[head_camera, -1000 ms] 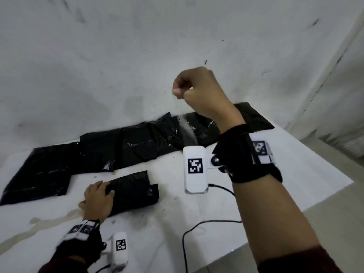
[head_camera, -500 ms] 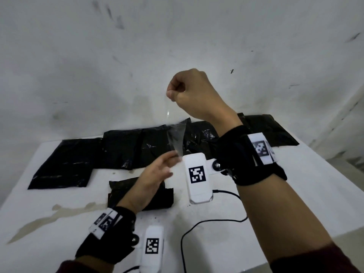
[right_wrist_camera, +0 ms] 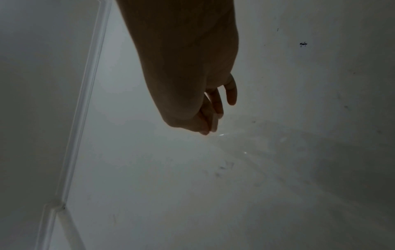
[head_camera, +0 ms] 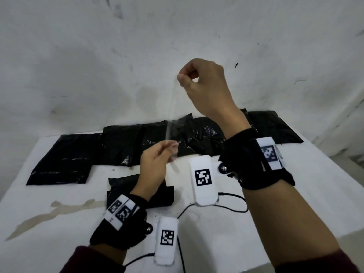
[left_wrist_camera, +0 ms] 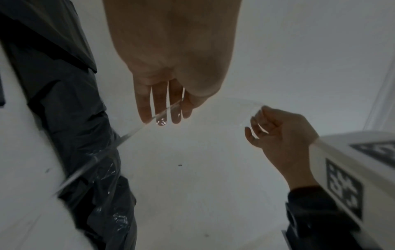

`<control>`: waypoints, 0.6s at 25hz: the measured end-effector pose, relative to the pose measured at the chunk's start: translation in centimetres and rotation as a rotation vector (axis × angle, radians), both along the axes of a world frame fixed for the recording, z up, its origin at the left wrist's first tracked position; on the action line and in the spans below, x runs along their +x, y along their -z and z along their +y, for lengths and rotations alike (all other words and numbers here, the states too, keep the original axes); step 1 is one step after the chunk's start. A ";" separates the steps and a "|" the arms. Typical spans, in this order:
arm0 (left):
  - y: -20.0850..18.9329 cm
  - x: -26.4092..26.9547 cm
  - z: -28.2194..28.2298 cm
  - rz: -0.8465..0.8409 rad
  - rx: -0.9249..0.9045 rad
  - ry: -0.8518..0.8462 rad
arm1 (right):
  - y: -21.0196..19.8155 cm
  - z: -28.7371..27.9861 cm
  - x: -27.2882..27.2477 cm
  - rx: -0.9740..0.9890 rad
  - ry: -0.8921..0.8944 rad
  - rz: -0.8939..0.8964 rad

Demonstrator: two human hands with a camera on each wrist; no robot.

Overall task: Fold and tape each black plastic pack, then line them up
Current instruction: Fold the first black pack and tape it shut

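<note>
Folded black pack [head_camera: 137,192] (flat), clear tape [head_camera: 171,133] overhead

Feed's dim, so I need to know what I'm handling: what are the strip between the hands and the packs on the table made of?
The strip looks like clear glossy adhesive tape: the packs show through it and it catches glints. The folded pack and the row of packs look like thin black plastic film, crinkled with shiny highlights. The table looks matte white; its material is unclear.
</note>
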State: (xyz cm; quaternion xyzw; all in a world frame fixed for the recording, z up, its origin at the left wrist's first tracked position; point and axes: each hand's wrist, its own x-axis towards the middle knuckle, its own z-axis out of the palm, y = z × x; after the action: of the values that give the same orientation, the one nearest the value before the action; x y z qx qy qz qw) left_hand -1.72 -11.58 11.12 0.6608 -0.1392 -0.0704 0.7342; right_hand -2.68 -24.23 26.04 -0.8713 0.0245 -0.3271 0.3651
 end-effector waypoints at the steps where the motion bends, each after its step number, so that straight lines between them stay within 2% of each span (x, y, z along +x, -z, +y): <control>1: -0.2 0.8 0.3 -0.023 -0.010 -0.038 | -0.1 -0.4 0.0 0.008 0.023 -0.032; 3: -0.6 2.4 1.0 -0.120 0.030 -0.104 | -0.3 -1.0 -0.1 0.030 0.060 -0.088; 6: -0.4 3.6 1.7 -0.337 0.294 -0.150 | -0.1 -1.4 0.1 0.044 0.082 -0.137; 8: 0.4 3.7 1.8 -0.399 0.471 -0.122 | 0.4 -1.4 0.3 0.052 0.101 -0.148; 11: 2.3 3.2 2.1 -0.375 0.627 -0.071 | 0.9 -1.8 0.4 0.081 0.145 -0.210; 15: 2.7 3.2 2.7 -0.302 0.570 -0.157 | 1.5 -2.9 0.1 0.098 0.191 -0.212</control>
State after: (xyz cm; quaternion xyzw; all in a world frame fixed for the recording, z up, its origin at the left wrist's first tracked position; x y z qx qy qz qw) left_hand 1.49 -8.90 8.38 0.8512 -0.1701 0.0490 0.4941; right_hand -2.60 -27.13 24.56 -0.8067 0.0844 -0.4491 0.3748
